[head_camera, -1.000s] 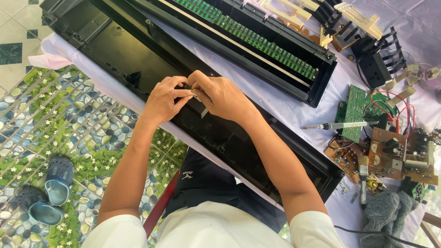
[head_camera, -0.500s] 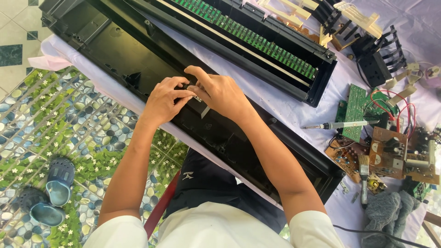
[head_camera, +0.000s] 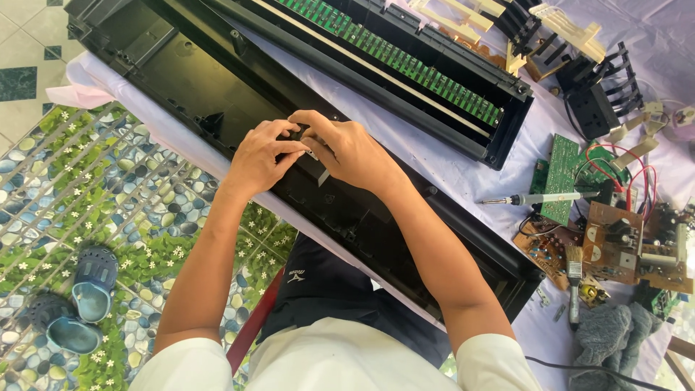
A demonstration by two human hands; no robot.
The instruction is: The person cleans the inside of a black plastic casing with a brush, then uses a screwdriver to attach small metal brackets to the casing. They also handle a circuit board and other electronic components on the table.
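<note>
A long black plastic keyboard shell (head_camera: 181, 80) lies across the near edge of the table. My left hand (head_camera: 259, 156) and my right hand (head_camera: 351, 150) meet over its middle, fingertips pinched together on a small part inside the shell. A thin pale strip (head_camera: 322, 176) hangs under my right hand's fingers. What the fingers grip is mostly hidden. A second black shell holding a long green circuit board (head_camera: 405, 69) lies just beyond.
A soldering iron (head_camera: 536, 198), green and brown circuit boards (head_camera: 615, 242) with red wires, a small brush (head_camera: 574, 279) and a grey cloth (head_camera: 608, 337) lie at the right. Loose black and cream keys (head_camera: 572, 43) sit at the back. Blue sandals (head_camera: 83, 300) rest on the pebble-patterned floor.
Both hands have stayed at the same spot on the shell; the fingers shifted slightly, the right hand's fingers curling closer over the left's.
</note>
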